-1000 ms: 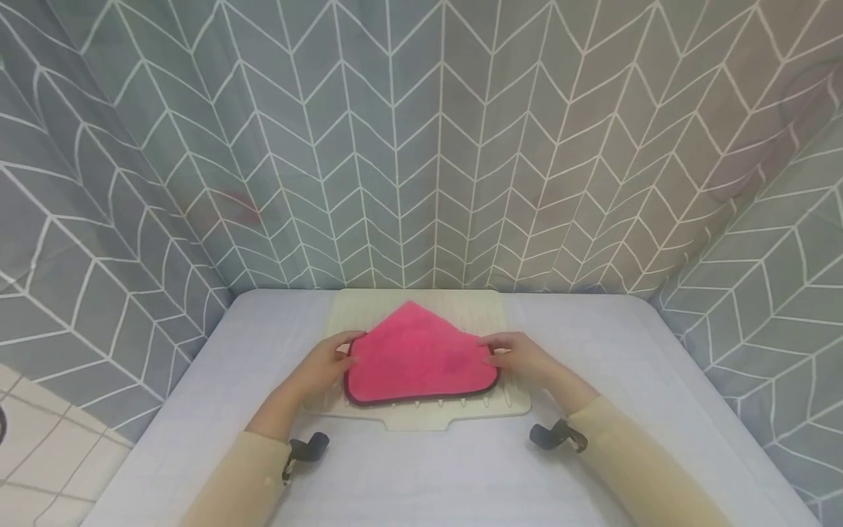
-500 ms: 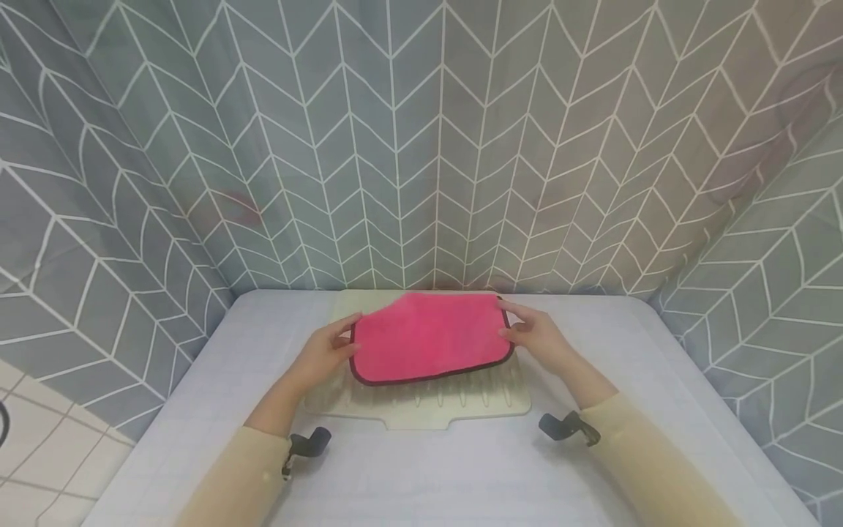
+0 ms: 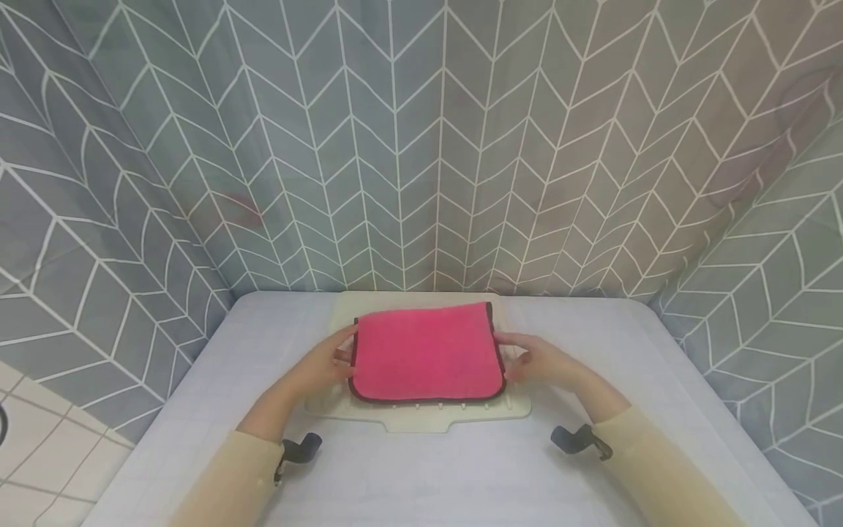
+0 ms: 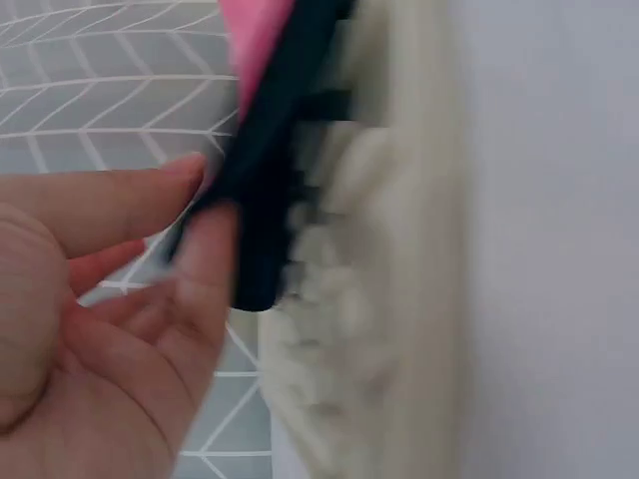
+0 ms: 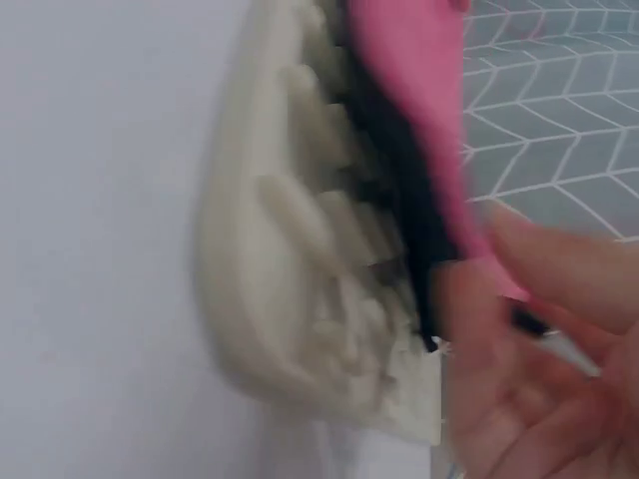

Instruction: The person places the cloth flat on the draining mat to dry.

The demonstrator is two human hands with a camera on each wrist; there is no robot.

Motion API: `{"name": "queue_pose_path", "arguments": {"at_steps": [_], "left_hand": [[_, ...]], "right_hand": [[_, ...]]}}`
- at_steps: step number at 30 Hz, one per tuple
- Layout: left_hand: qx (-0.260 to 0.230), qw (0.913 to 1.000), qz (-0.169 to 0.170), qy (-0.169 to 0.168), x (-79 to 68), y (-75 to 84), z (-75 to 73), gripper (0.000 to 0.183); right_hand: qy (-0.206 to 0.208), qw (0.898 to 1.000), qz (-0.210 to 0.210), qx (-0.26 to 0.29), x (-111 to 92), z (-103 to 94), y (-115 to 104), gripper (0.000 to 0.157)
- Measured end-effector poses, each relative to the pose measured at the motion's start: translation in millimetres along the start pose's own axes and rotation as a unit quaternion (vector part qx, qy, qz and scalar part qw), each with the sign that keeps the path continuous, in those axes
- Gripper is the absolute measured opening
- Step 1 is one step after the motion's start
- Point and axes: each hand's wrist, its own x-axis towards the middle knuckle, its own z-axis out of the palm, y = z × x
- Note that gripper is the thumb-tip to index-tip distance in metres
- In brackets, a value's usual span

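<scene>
A pink cloth (image 3: 424, 355) with dark edging lies folded into a rough rectangle over a cream ribbed board (image 3: 418, 420). My left hand (image 3: 327, 364) pinches the cloth's left edge. In the left wrist view that dark edging (image 4: 262, 170) passes between the thumb and fingers of the left hand (image 4: 120, 319). On the opposite side, my right hand (image 3: 543, 360) pinches the right edge. The right wrist view shows the pink fabric (image 5: 424, 90) running down between the right hand's fingertips (image 5: 514, 235), blurred, close over the board's raised ribs (image 5: 300, 220).
The board sits on a table with a white cover (image 3: 421, 483). A grey curtain with white zigzag lines (image 3: 421, 146) hangs behind and at both sides. Dark wrist mounts (image 3: 301, 448) are strapped at both cream sleeves. Pale tiles (image 3: 39, 446) show at lower left.
The cloth was lifted and tilted toward the back, then came down onto the board. Its peaked top edge is now nearly straight. The right hand moved up, then lower and slightly right.
</scene>
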Motion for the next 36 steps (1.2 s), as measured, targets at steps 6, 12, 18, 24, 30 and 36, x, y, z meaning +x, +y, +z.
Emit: {"name": "queue_pose_path", "arguments": {"at_steps": [6, 12, 18, 24, 30, 36], "left_hand": [[0.048, 0.9982, -0.024, -0.028, -5.1, -8.7, 14.6, 0.062], [0.061, 0.9976, -0.031, -0.005, -12.1, 3.6, 24.4, 0.054], [0.083, 0.9956, -0.043, 0.000, -16.7, 11.0, 28.0, 0.060], [0.075, 0.9964, -0.038, -0.004, -20.8, 10.0, 25.5, 0.063], [0.075, 0.9964, -0.039, -0.009, -24.7, 8.1, 24.9, 0.067], [0.076, 0.9960, -0.043, -0.019, -32.5, 4.3, 28.7, 0.068]], "right_hand": [[-0.050, 0.998, -0.007, -0.024, -0.7, 8.6, 5.9, 0.052], [-0.024, 0.999, -0.034, -0.027, 3.3, 18.1, 3.7, 0.039], [-0.004, 0.999, 0.027, -0.045, 7.3, 29.1, 3.2, 0.042], [-0.016, 0.998, 0.032, -0.051, 4.0, 28.7, 1.8, 0.050], [-0.047, 0.998, 0.026, -0.031, -4.1, 27.8, -1.5, 0.061], [-0.048, 0.997, 0.030, -0.057, -9.3, 32.1, -4.9, 0.063]]}}
